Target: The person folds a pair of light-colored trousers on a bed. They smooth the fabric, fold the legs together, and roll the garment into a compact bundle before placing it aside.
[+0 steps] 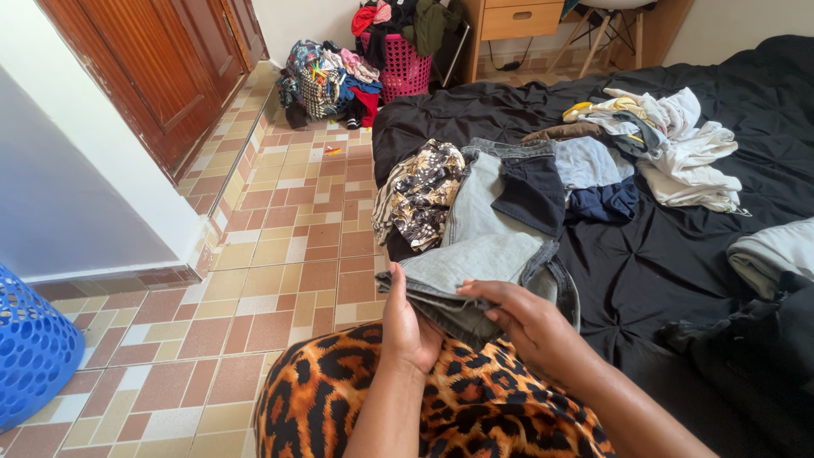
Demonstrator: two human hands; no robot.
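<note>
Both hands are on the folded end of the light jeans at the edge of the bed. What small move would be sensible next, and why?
Probably fold the pressed end once more up over the legs. The left hand and right hand hold down the near end of the light grey jeans, while the rest of the jeans lies stretched out on the black bedspread toward the patterned garment.

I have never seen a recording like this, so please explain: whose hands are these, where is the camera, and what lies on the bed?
There is no machine. A person wears the camera on the head, so it looks down at their own two hands. The left hand and right hand both grip folded light grey jeans at the edge of a bed with a black cover. Further along lie a patterned garment and a white clothes pile. A blue basket stands on the tiled floor.
</note>
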